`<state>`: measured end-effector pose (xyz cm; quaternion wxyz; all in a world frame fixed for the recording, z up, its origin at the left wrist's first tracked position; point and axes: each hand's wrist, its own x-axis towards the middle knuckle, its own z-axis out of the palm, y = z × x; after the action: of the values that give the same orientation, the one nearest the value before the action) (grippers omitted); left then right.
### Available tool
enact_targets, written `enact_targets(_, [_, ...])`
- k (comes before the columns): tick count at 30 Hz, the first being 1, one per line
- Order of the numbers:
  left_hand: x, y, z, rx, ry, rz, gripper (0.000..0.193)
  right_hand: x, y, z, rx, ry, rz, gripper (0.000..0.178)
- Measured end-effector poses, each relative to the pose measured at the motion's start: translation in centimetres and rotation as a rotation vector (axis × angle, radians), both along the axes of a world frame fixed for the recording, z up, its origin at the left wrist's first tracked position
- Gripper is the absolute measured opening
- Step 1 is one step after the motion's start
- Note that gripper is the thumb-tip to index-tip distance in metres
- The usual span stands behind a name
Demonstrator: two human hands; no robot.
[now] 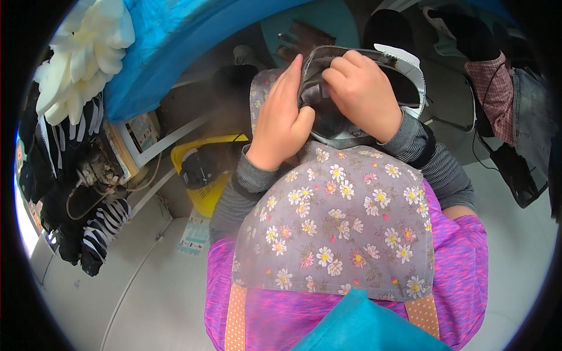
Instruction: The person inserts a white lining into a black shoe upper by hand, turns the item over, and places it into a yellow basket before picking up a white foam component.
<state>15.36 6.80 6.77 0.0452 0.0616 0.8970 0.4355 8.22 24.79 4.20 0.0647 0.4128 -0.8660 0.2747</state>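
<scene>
Both of my hands hold a dark grey shoe upper [328, 126] with a white padded edge just above my lap. My left hand [282, 120] grips its left side with the fingers stretched up along the material. On its top edge, my right hand [362, 90] pinches the dark fabric with curled fingers. A grey flowered apron [336, 225] covers my lap beneath the piece, over purple clothing.
A yellow bin [202, 175] with dark parts stands left of my knees. Black-and-white striped pieces [102, 225] and white foam shapes [88, 55] are stacked at the left. A blue sheet [170, 41] hangs above. Another person's plaid sleeve [497, 93] is at the upper right.
</scene>
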Motion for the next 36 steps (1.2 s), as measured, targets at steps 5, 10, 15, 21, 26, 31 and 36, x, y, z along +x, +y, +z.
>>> enact_targets(5, [0.2, -0.5, -0.6, 0.053, -0.071, 0.034, 0.066, 1.6, 0.4, 2.1, -0.055, -0.192, 0.381, 0.007])
enact_targets(10, [0.1, -0.6, -0.3, 0.068, -0.089, 0.033, 0.065, 1.4, 1.0, 1.5, -0.113, -0.500, 0.303, 0.011])
enact_targets(15, [-0.2, -0.6, -0.1, 0.090, -0.065, -0.009, 0.066, 1.1, -0.1, 1.0, -0.136, -0.485, 0.026, 0.026])
enact_targets(21, [-0.3, -0.8, -0.6, 0.091, -0.074, -0.036, 0.067, 2.0, -0.2, 0.6, -0.012, -0.258, 0.171, 0.015])
enact_targets(26, [-0.3, -1.2, -0.8, 0.134, -0.118, -0.037, 0.067, 2.7, 1.2, 0.3, 0.013, -0.168, 0.224, 0.010])
enact_targets(31, [-0.4, -0.8, -0.3, 0.119, -0.144, -0.048, 0.066, 1.3, 0.7, -0.6, -0.115, -0.076, 0.017, 0.017])
enact_targets(36, [-0.2, -0.5, -0.1, 0.003, -0.113, -0.033, 0.060, 0.4, -0.4, -0.5, -0.151, -0.036, -0.010, 0.019])
